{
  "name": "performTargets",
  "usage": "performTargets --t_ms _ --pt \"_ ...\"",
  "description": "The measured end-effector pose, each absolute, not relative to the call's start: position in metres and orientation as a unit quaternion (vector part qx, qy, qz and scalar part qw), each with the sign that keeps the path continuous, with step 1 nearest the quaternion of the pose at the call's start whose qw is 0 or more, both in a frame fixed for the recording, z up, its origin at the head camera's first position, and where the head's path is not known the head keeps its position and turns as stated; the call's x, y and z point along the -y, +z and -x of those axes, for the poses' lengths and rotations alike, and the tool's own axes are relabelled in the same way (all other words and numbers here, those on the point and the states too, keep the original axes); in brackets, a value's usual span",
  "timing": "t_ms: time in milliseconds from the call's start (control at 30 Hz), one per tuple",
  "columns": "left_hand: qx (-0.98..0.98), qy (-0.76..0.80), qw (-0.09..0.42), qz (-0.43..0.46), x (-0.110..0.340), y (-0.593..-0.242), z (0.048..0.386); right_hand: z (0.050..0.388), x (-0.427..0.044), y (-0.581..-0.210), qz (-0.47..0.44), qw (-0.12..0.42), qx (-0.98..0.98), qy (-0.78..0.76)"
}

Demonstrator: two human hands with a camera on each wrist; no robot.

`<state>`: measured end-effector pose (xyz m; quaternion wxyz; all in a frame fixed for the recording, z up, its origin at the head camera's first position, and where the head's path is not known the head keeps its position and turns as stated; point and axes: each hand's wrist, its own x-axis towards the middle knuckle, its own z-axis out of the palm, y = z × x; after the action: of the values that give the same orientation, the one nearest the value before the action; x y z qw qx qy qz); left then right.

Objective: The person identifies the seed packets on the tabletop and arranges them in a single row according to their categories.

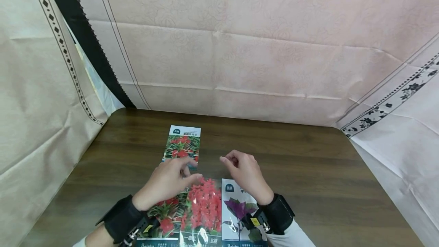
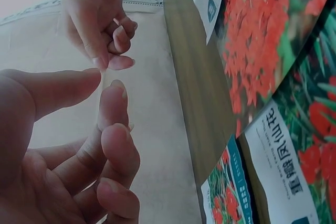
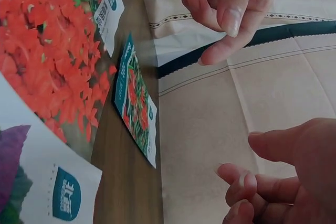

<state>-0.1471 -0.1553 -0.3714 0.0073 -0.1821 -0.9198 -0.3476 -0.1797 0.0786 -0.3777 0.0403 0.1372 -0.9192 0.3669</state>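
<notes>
My left hand hovers over the left large flower packet, its thumb and index fingertips apart and the other fingers loosely curled. Facing it, my right hand hangs above the right packet, which pictures a purple plant on white. Between these two lies the middle packet with red blossoms. Beyond the left hand, a smaller red-flower packet lies flat, its lower edge partly covered in the head view. Both wrist views show a gap between the hands, and nothing visible is held in either.
The packets lie on a brown wooden table. Pale patterned cloth hangs along its far edge and both sides. A dark strip runs down the cloth at the back left. Each wrist wears a black strap with a small camera.
</notes>
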Motion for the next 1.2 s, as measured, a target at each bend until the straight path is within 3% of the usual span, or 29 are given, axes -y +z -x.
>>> performTargets --t_ms 1200 --pt "0.918 -0.376 0.002 0.126 0.190 -0.381 0.174 0.219 -0.040 -0.396 -0.161 -0.012 0.917 0.366"
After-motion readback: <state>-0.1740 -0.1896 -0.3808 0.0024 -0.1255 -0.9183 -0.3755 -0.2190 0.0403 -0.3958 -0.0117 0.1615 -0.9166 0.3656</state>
